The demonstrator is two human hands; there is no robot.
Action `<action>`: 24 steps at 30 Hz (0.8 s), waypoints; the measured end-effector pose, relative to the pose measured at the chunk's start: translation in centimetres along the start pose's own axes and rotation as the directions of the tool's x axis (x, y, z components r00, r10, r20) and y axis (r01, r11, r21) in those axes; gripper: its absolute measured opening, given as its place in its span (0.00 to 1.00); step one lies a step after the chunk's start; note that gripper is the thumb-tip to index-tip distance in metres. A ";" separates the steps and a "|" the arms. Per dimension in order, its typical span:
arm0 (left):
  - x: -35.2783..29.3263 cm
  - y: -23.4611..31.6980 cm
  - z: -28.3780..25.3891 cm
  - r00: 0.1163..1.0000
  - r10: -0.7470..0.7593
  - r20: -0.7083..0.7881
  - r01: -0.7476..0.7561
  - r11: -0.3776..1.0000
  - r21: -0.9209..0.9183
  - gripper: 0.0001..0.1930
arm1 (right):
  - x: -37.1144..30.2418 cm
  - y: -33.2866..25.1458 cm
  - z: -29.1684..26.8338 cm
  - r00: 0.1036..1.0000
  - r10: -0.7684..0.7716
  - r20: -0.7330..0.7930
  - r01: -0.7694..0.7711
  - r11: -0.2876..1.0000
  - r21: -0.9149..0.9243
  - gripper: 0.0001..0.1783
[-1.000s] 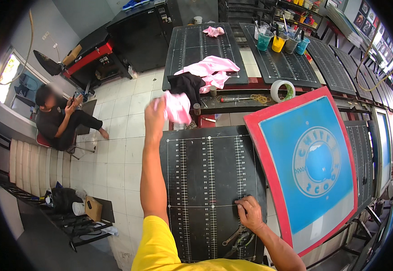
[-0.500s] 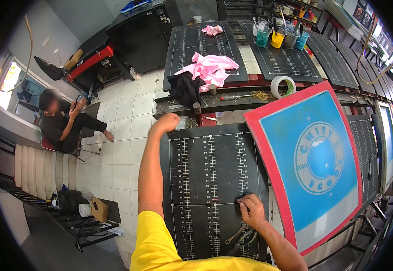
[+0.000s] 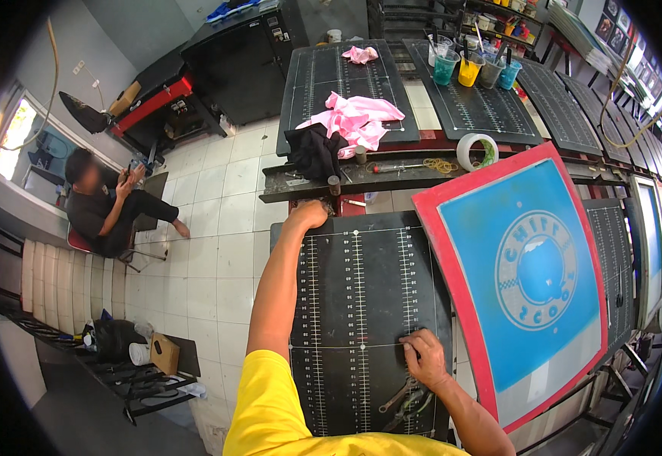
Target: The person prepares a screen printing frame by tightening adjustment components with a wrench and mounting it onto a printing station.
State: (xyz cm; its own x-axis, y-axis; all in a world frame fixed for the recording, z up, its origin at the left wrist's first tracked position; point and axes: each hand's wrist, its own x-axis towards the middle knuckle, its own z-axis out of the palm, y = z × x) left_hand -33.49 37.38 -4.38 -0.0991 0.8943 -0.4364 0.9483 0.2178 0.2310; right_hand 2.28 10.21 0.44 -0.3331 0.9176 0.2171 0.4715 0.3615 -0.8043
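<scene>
L hand (image 3: 313,213) just past blk board (image 3: 382,292), grip unclear, R hand (image 3: 426,357) curled on it

Grey walls (image 3: 126,45) rise left of the big black cabinet (image 3: 243,80); farther left of it, a window (image 3: 18,131) glows brightly. White floor tiles (image 3: 213,182) spread before it; shelving (image 3: 493,36) stands well to its right.
</scene>
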 end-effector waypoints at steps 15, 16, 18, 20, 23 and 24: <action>-5.1 -2.0 -1.6 0.905 0.003 -0.425 -0.100 0.974 -0.205 0.12 | 0.2 0.1 -0.1 1.000 -0.013 -0.014 0.013 1.000 0.002 0.05; -5.2 -1.9 -1.7 0.916 0.007 -0.402 -0.065 0.989 -0.131 0.12 | 0.2 0.1 -0.1 1.000 -0.014 -0.016 0.014 1.000 -0.001 0.05; -5.7 -1.3 -2.1 0.854 0.074 -0.516 -0.157 0.981 -0.119 0.08 | 0.1 0.2 -0.2 1.000 -0.012 -0.024 0.012 1.000 -0.002 0.05; -6.4 -0.5 -3.3 0.772 0.144 -0.619 -0.242 0.967 -0.076 0.06 | 0.1 0.3 -0.3 0.999 -0.007 -0.036 0.007 1.000 0.002 0.05; -7.5 -0.9 -5.0 0.675 0.195 -0.712 -0.353 0.932 -0.079 0.06 | 0.1 0.0 -0.4 1.000 -0.001 -0.030 0.002 1.000 0.002 0.04; -8.1 -1.4 -5.9 0.675 0.173 -0.718 -0.388 0.910 -0.145 0.06 | 0.1 0.0 -0.3 1.000 -0.011 -0.026 0.011 1.000 0.013 0.04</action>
State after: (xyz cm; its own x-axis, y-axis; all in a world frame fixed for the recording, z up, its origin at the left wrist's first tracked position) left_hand -35.80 32.10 3.93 -0.1191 0.9215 0.3697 0.8579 -0.0918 0.5055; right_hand 2.46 10.32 0.65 -0.3166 0.9176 0.2403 0.4569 0.3696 -0.8091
